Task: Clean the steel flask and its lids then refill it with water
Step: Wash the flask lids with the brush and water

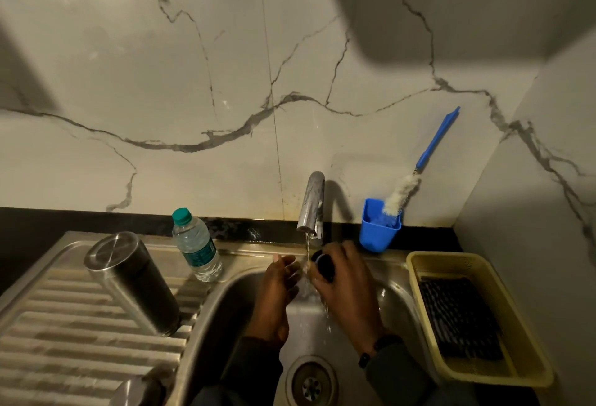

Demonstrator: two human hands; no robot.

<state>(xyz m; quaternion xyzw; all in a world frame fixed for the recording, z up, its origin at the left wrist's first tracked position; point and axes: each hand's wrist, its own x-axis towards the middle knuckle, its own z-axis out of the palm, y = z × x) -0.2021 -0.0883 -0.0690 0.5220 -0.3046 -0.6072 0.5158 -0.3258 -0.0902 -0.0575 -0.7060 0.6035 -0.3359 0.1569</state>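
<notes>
We're rinsing a lid (323,264), our right hand (346,280) clamped round it under the tap (310,204); left hand (280,280) slack beside. Next, likely the flask (132,280).

Water runs from the tap (310,205) into the sink (392,296). The right hand (346,280) grips a dark lid (323,264) under the stream; the left hand (280,280) is beside it with straight fingers. The flask (132,280) stands upside down on the drainboard (64,341) at left, near a bottle (196,244). A brush (416,170) leans in a blue cup (379,231). A yellow basket (529,370) sits at right.
</notes>
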